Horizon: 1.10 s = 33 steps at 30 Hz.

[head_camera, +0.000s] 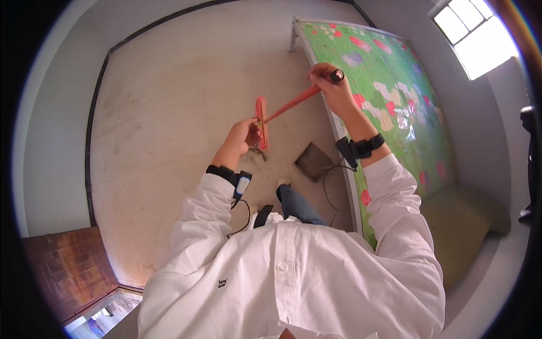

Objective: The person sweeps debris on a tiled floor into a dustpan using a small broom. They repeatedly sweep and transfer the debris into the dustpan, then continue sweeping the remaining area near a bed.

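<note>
My right hand is closed round the upper end of the red handle of a floor brush, which has a black end cap. The handle slants down to the left, to a long narrow red brush head. My left hand is at the left side of that head, its fingers curled at the middle; whether they grip it or only touch it cannot be told. Below the head, dark debris shows near the floor. A dustpan lies on the floor to the right, below my right hand.
A bed with a shiny green flowered cover and pale metal frame runs along the right. An olive cushion or pillow is at its near end. A brown wooden door stands at the lower left. Cables hang from both wrist devices.
</note>
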Tool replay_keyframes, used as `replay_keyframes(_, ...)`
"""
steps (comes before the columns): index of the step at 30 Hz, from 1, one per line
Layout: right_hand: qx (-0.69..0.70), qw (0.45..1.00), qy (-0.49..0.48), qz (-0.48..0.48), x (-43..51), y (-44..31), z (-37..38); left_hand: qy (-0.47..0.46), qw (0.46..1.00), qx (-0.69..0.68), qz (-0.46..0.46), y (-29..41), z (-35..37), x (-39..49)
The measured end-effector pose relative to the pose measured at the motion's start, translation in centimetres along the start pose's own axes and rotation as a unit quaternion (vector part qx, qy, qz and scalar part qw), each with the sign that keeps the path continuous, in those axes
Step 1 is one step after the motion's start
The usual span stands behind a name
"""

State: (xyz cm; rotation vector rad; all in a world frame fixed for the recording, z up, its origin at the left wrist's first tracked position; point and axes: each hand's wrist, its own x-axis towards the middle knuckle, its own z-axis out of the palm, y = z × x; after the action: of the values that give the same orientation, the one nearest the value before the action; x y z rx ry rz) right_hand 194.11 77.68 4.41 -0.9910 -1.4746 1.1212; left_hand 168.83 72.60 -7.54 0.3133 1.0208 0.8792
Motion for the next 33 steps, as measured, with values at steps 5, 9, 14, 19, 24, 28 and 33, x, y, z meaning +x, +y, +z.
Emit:
replay_keyframes(5, 0.046, 0.999, 0.029, -0.004, 1.3, 0.4, -0.9, -0.044, 0.995, 0.085, -0.025, 0.5, 2.0, -0.7)
replay_keyframes(9, 0.060, 0.997, 0.039, -0.005, 3.2, 1.3, -0.8, -0.059, 0.978, 0.199, -0.038, -0.6, 2.7, -0.4)
replay_keyframes(14, 0.062, 0.998, 0.025, 0.011, 4.0, 0.3, -0.5, -0.095, 0.940, 0.326, -0.010, -5.4, 4.1, 2.4)
replay_keyframes(19, 0.053, 0.997, 0.031, 0.041, 4.7, 0.2, 0.2, -0.069, 0.896, 0.433, -0.060, -9.0, 4.6, 3.5)
replay_keyframes(24, 0.048, 0.997, 0.011, 0.064, 3.9, 2.5, -0.9, -0.131, 0.876, 0.424, -0.189, -11.4, 4.6, 3.5)
replay_keyframes(28, 0.057, 0.997, -0.016, 0.058, 2.7, 4.5, -2.1, -0.109, 0.852, 0.482, -0.173, -14.5, 3.0, 3.4)
replay_keyframes(33, 0.050, 0.997, -0.045, 0.047, 2.5, 5.4, -2.1, -0.024, 0.862, 0.506, 0.016, -13.4, -0.4, -0.5)
